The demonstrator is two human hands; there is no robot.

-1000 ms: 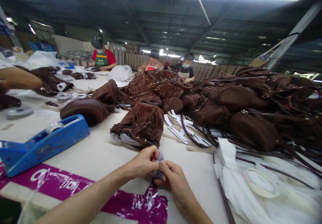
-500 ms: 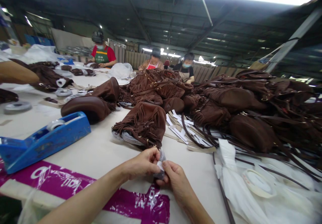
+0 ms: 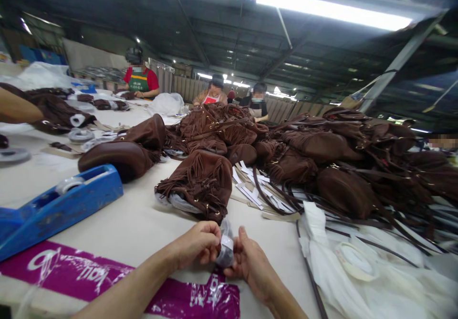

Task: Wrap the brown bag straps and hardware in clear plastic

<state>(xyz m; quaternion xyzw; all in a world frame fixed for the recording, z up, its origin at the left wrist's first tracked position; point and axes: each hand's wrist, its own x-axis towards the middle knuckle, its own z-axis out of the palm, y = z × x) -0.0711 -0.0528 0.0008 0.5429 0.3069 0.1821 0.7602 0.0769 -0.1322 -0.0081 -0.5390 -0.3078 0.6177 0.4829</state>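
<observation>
A small dark bundle wrapped in clear plastic with a white band round its middle lies between my hands, at the near end of a brown fringed bag. My left hand pinches the bundle's left side, thumb and forefinger together by the white band. My right hand is open on the other side, thumb raised and apart, lower fingertips close against the bundle; whether they touch it I cannot tell. Grey-white plastic shows at the bag's left edge.
A blue tape dispenser stands at left, above purple printed tape on the white table. Brown bags are heaped at the back and right, with paper strips. A tape roll lies on white wrapping. Co-workers stand behind.
My right thumb has lifted off the bundle and that hand has opened. The white band shows more fully now. The view has shifted slightly, with the bag staying in place.
</observation>
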